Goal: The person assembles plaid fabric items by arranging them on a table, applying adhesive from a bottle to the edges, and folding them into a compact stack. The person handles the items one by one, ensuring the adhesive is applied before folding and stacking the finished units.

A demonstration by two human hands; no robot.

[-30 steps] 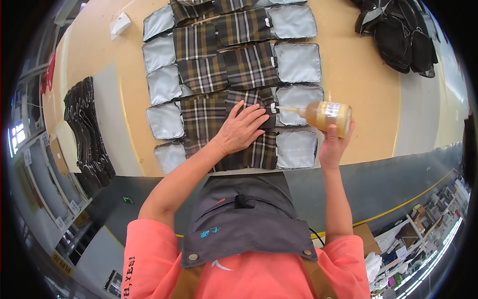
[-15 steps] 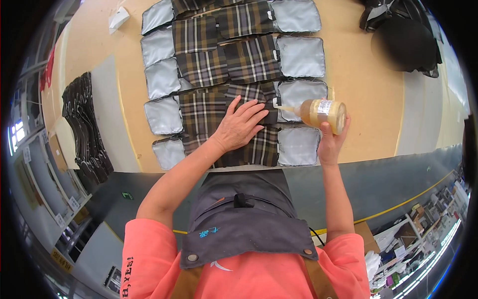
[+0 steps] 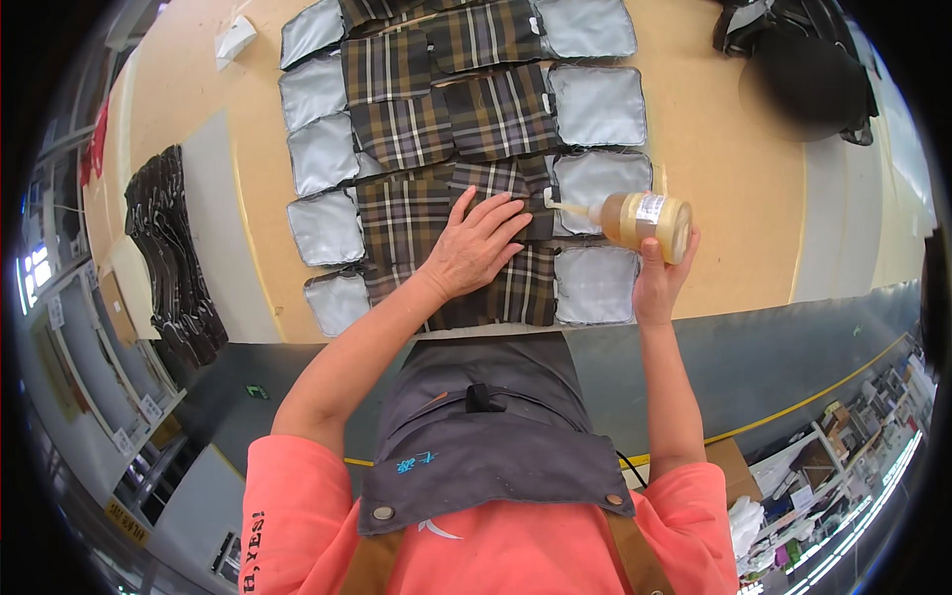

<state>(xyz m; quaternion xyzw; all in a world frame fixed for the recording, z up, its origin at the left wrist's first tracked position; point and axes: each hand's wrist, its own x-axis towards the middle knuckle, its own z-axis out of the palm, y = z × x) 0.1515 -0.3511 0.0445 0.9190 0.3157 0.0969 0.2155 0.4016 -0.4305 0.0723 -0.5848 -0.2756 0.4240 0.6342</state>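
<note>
My left hand (image 3: 478, 248) lies flat on the plaid fabric pieces (image 3: 407, 213), its fingers stretched to the upper right. In my right hand (image 3: 662, 278) is a squeeze bottle (image 3: 647, 224) of yellowish liquid, tilted on its side. The bottle's narrow nozzle (image 3: 571, 207) points left, its tip at a small white tab (image 3: 548, 196) on the fabric edge. The plaid pieces overlap in rows, with pale grey lining squares (image 3: 596, 286) sticking out on the right and more lining squares (image 3: 331, 229) on the left.
A stack of dark fabric pieces (image 3: 171, 253) hangs over the table's front edge at left. A small white paper piece (image 3: 235, 43) lies at the far left of the table (image 3: 729, 119). At the far right sits a black bundle (image 3: 808, 84). Cluttered shelves (image 3: 843, 436) stand at lower right.
The bottle in my right hand has shifted very slightly, its nozzle tip now a bit higher at the white tab. My left hand stays almost in place on the fabric.
</note>
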